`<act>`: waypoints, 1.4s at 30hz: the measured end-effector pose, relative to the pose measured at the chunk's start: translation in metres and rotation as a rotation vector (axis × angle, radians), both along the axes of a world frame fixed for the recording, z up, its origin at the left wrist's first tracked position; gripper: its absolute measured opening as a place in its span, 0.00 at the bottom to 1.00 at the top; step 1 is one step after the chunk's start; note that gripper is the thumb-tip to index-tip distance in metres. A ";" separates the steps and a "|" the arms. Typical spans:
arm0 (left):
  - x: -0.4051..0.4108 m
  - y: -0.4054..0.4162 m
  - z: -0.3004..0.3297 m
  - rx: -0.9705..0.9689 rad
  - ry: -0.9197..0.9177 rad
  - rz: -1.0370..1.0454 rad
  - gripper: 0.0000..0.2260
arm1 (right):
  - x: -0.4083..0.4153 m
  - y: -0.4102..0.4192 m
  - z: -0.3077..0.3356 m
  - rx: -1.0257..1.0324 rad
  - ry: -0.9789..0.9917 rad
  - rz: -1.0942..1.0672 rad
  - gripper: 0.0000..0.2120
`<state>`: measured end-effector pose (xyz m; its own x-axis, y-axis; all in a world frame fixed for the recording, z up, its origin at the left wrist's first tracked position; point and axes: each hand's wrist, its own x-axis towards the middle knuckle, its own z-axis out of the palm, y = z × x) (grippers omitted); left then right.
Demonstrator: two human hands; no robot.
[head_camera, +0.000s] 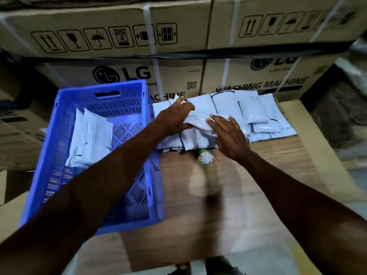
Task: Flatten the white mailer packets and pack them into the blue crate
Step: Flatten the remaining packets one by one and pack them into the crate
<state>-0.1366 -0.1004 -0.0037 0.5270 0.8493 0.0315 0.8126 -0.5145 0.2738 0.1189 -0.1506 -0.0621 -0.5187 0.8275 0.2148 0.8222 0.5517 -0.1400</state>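
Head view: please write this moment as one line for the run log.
left hand: grips crumpled white plastic mailer packet | right hand: presses it flat | blue slotted plastic crate: some packets inside

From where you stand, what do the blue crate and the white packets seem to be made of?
Blue crate: likely moulded rigid plastic, with slotted vents and a uniform colour. White packets: probably thin plastic film with a slight sheen, puffy and creased where the left hand grips one.

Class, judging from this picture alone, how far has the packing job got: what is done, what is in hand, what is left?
Done: a few white packets already lie in the blue crate. In hand: the left hand grips one packet on the pile, while the right hand lies flat on it, apparently pressing it down. Left: a row of packets waits on the cardboard surface, so most remains.
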 end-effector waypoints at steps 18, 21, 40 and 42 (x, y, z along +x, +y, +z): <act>0.112 -0.258 -0.160 -0.199 -0.148 0.360 0.31 | 0.107 -0.162 -0.108 -0.129 -0.137 0.258 0.33; 0.115 -0.273 -0.181 -0.197 -0.083 0.341 0.32 | 0.109 -0.176 -0.118 -0.230 -0.124 0.270 0.28; 0.128 -0.279 -0.206 -0.185 -0.034 0.624 0.27 | 0.046 -0.187 -0.142 -0.160 -0.103 -0.031 0.27; 0.130 -0.281 -0.209 -0.148 -0.025 0.636 0.26 | 0.045 -0.188 -0.143 -0.144 -0.116 -0.035 0.27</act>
<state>-0.0065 -0.3819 -0.2129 -0.0786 0.9914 -0.1042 0.9384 0.1089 0.3280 0.1641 -0.3386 -0.2050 -0.5036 0.8633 0.0331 0.8557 0.5037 -0.1185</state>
